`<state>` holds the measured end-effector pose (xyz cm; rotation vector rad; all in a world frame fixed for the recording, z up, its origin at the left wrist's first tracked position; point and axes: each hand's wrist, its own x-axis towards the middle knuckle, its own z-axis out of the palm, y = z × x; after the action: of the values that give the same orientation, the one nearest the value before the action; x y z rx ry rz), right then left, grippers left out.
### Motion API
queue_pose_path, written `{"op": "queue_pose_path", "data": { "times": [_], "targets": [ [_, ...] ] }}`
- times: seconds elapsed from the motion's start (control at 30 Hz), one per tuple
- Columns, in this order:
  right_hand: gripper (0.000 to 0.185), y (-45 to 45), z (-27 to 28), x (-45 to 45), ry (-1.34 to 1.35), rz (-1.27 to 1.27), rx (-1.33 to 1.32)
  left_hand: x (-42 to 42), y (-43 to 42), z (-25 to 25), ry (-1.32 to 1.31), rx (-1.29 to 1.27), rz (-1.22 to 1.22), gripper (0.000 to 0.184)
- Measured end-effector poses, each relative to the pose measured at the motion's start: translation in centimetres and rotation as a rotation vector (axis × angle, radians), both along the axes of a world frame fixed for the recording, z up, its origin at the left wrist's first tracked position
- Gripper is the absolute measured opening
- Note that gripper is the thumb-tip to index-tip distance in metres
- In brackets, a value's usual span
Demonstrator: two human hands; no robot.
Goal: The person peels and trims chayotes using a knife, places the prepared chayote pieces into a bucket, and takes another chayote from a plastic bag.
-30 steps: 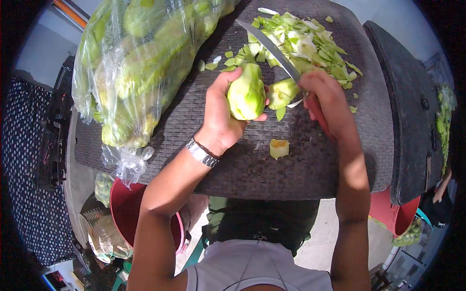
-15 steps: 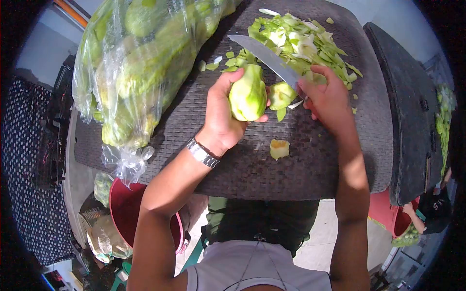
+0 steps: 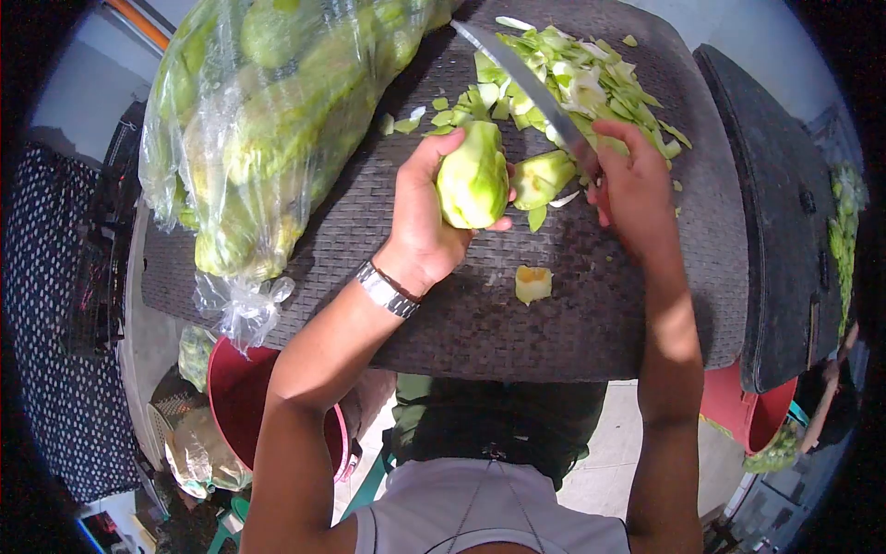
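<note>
Closed around a peeled, pale green chayote is my left hand, which holds it above the table. My right hand grips a knife by its handle, mostly hidden in the fingers. The blade points up and left, past the chayote and apart from it. Between my hands, on the table, lies a cut chayote piece beside small scraps. Closer to me is a square cut piece with a yellowish middle. A heap of green peelings lies beyond the knife.
A clear plastic bag full of green chayotes covers the left of the dark woven-patterned table. A black chair back stands at the right. Red tubs are below on both sides. Another person's arm shows at far right.
The knife has moved slightly up and right, away from the chayote, and its blade has turned more edge-on. My left hand holds the chayote almost unmoved. The other person's arm at far right has shifted.
</note>
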<state>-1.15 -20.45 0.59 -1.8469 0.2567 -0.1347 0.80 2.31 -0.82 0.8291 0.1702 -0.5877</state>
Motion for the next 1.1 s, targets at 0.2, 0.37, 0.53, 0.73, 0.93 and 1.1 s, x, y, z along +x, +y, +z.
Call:
{"op": "queue_pose_path", "data": {
  "times": [0.2,0.37,0.53,0.73,0.93,1.1],
  "targets": [
    [0.038,2.2,1.8,-1.9,-0.118,0.285,-0.222,-0.4,-0.2,0.1,-0.037,-0.078,0.103,0.053],
    [0.055,5.6,0.4,-3.8,-0.463,0.336,-0.495,0.2,0.1,-1.4,-0.082,-0.126,0.073,0.053],
    [0.051,5.6,-0.4,-3.8,-0.579,0.365,-0.561,-0.3,0.0,-0.7,-0.074,-0.123,0.027,0.055],
    [0.055,5.9,-0.2,-4.0,-0.578,0.392,-0.535,-0.6,0.1,-0.8,-0.103,-0.179,-0.007,0.055],
    [0.052,5.6,0.3,-4.0,-0.589,0.4,-0.568,-0.3,0.1,-0.9,-0.158,-0.095,0.033,0.056],
    [0.05,4.8,0.1,-3.0,-0.489,0.343,-0.498,-0.8,-0.5,0.0,-0.148,0.018,0.204,0.054]
  ]
}}
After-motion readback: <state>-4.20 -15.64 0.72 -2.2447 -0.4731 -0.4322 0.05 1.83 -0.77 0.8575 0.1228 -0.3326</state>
